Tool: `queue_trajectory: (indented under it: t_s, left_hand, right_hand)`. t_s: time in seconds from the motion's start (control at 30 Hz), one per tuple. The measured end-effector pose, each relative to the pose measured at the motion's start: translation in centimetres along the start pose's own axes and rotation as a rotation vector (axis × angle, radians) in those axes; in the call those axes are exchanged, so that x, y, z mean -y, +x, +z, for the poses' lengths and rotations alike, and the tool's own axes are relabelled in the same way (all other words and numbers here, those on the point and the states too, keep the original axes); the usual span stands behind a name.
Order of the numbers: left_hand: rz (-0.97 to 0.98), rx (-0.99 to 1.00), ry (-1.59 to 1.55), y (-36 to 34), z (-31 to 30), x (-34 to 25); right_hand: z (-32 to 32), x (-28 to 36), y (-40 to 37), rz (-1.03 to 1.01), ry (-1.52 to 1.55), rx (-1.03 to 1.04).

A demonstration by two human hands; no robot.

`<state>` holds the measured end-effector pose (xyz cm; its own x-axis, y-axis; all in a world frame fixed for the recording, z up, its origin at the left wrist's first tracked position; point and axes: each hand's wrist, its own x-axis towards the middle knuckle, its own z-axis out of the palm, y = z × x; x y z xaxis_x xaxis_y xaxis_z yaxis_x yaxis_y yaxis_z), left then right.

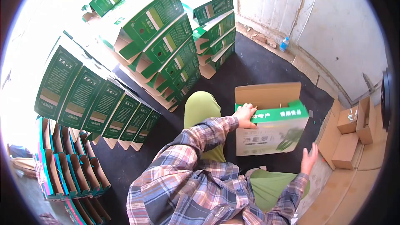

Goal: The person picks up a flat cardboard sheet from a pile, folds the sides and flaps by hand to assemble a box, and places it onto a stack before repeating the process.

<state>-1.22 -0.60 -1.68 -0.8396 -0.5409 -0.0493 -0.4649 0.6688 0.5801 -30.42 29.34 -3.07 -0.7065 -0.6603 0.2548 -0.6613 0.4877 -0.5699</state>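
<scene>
A green and white printed cardboard box (pixel 266 139) stands upright on the black floor covering in front of me, its brown rear flap raised. My left hand (pixel 246 116) grips the top edge at the box's left corner, with the thumb on the printed front and the fingers over the rim. Off the box's right side, my right hand (pixel 309 158) is held apart from it with the fingers spread and nothing in them. The inside of the box is mostly hidden by its green front flap.
Stacked green boxes (pixel 166 46) rise ahead, with a leaning row of green boxes (pixel 79 91) at left. Below these are slotted cardboard trays (pixel 75 171). Brown cartons (pixel 348 146) lie at right. A blue-labelled bottle (pixel 284 44) stands by the wall.
</scene>
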Motion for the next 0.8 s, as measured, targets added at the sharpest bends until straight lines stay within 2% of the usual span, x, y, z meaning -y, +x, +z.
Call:
queue_trajectory:
  t_s: [0.03,0.1,0.17,0.2,0.27,0.3,0.33,0.37,0.43,0.47,0.5,0.53,0.57,0.6,0.63,0.67,0.73,0.8]
  left_hand:
    - [0.003,-0.006,0.005,0.1,-1.2,-0.1]
    - [-0.021,-0.300,-0.267,0.2,-5.0,0.1]
    - [0.021,-0.386,-0.362,-0.6,-11.6,-1.7]
    - [0.061,-0.533,-0.536,-0.4,-13.7,-1.4]
    - [0.088,-0.705,-0.880,-2.0,-20.2,-3.9]
    - [0.072,-0.728,-1.049,-3.9,-24.6,-5.7]
    - [0.083,-0.768,-0.928,-4.0,-28.0,-3.1]
    - [0.122,-0.824,-1.070,-6.0,-31.5,-5.3]
    - [0.154,-0.968,-1.118,-7.6,-37.9,-3.9]
    - [0.237,-0.932,-1.219,-8.6,-41.0,-2.6]
    - [0.282,-1.061,-1.110,-9.8,-43.7,-2.7]
    - [0.272,-1.105,-1.122,-10.8,-47.4,0.0]
    - [0.448,-1.011,-1.098,-12.0,-48.8,0.1]
    - [0.298,-1.151,-1.017,-13.3,-53.3,4.1]
    - [0.225,-1.158,-1.115,-14.2,-55.0,4.5]
    - [0.044,-1.222,-1.101,-15.2,-56.9,6.0]
    - [-0.137,-1.283,-1.081,-16.5,-59.0,9.9]
    - [-0.061,-1.469,-1.192,-16.6,-59.1,13.8]
  right_hand:
    - [-1.2,-0.6,0.1,0.025,0.056,-0.036]
    - [-4.0,-1.5,-0.3,0.184,0.239,-0.053]
    - [-4.4,-2.6,-0.7,0.239,0.296,-0.085]
    - [-4.6,-3.2,-0.8,0.273,0.333,-0.091]
    - [-4.8,-4.2,-1.0,0.304,0.373,-0.095]
    - [-5.1,-4.5,-1.1,0.298,0.397,-0.093]
    - [-5.4,-4.5,-1.2,0.291,0.420,-0.093]
    - [-5.7,-4.2,-1.3,0.288,0.423,-0.093]
    - [-6.2,-3.3,-1.4,0.309,0.373,-0.081]
    - [-5.8,-3.9,-1.5,0.305,0.377,-0.076]
    - [-5.6,-4.8,-1.5,0.308,0.387,-0.080]
    - [-5.8,-5.8,-1.7,0.315,0.393,-0.085]
    - [-6.0,-6.5,-1.7,0.315,0.392,-0.085]
    - [-6.2,-7.0,-1.8,0.315,0.377,-0.093]
    - [-6.3,-7.4,-2.0,0.314,0.363,-0.100]
    - [-6.5,-7.7,-2.1,0.313,0.365,-0.099]
    - [-7.2,-8.1,-2.2,0.356,0.346,-0.120]
    - [-7.7,-8.4,-2.4,0.358,0.336,-0.110]
